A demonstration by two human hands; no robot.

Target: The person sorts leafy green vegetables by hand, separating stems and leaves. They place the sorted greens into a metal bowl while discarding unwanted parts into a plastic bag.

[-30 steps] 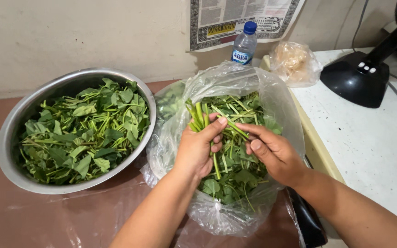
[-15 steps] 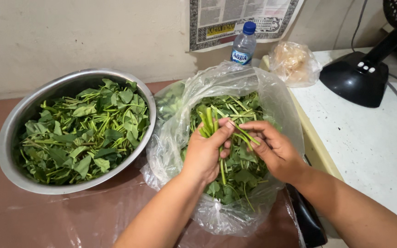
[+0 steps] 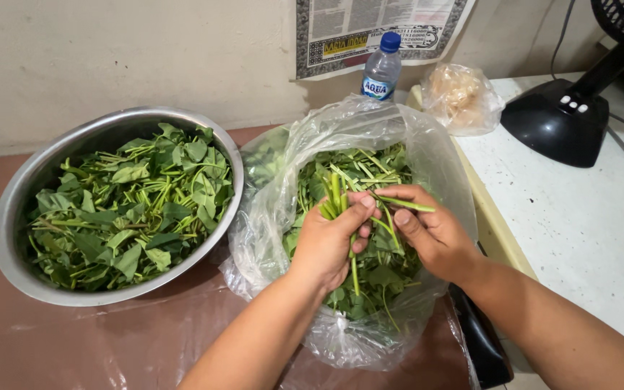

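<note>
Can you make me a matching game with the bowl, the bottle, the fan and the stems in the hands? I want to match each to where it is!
Things:
1. metal bowl
2. water bottle
3. black fan
4. green stems

Places:
A. on the white counter, far right
B. in the left hand
C. against the wall, behind the bag
D. left of the plastic bag

Pairs: 1-D, 2-C, 3-A, 4-B

Soft, even indoor light, bright enough throughout. Glare streaks the plastic bag (image 3: pixel 283 209) and the steel bowl's (image 3: pixel 16 217) rim beside it. Focus stays sharp; shadows faint.
</note>
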